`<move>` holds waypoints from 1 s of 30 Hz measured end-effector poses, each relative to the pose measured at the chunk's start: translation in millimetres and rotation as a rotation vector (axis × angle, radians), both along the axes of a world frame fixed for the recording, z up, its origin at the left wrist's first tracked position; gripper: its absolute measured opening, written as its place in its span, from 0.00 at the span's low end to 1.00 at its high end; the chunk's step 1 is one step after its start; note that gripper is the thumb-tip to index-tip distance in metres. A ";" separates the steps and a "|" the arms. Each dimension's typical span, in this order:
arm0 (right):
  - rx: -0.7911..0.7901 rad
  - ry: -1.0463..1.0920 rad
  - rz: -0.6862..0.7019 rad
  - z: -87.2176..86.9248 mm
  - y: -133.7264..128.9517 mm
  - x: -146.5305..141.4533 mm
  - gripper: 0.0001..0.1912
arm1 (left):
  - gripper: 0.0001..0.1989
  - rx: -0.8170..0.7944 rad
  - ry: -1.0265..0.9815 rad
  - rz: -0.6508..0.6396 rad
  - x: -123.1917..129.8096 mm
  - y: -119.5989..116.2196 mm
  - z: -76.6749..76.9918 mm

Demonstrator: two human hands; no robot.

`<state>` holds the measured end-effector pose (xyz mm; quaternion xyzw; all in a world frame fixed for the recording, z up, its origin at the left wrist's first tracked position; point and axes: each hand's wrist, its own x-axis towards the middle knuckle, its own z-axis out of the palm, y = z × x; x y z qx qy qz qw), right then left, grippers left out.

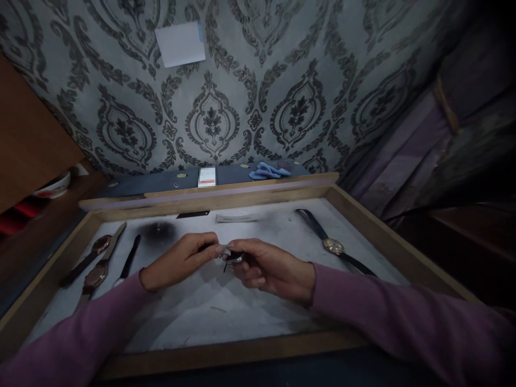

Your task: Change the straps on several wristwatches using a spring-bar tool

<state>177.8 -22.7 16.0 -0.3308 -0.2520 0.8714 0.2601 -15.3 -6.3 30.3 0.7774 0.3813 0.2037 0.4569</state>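
Note:
Above the middle of the tray, my two hands meet at a small watch (234,259) with a silvery case. My right hand (274,269) is closed around it, thumb on top and fingers curled beneath. The thumb and forefinger of my left hand (183,260) pinch at its near left edge, where a small light-grey piece (226,251) shows between the fingertips. Whether that piece is part of the strap I cannot tell. A thin dark bit sticks out below the case. Behind the hands lie a white strap piece (237,218) and a black strap piece (193,214).
A shallow wooden-rimmed tray (229,352) surrounds the work. Several watches lie at its left, including a brown one (95,274); a gold-faced watch (334,246) lies right. Beyond the back rim are a phone (207,177) and a blue cloth (270,170).

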 end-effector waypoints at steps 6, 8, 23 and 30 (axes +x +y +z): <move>-0.113 0.149 -0.038 0.1 3.0 1.6 0.07 | 0.20 -0.420 -0.315 0.138 -1.7 2.2 -5.2; -0.078 0.203 -0.061 2.6 2.2 2.1 0.08 | 0.19 -0.515 -0.404 0.173 -3.1 3.5 -5.0; 0.035 0.192 -0.088 -2.9 4.3 2.3 0.17 | 0.18 -0.516 -0.479 0.162 -1.2 -1.4 1.2; 0.089 0.186 -0.083 -6.1 3.5 0.0 0.15 | 0.15 -0.585 -0.536 0.136 1.5 -5.3 -6.5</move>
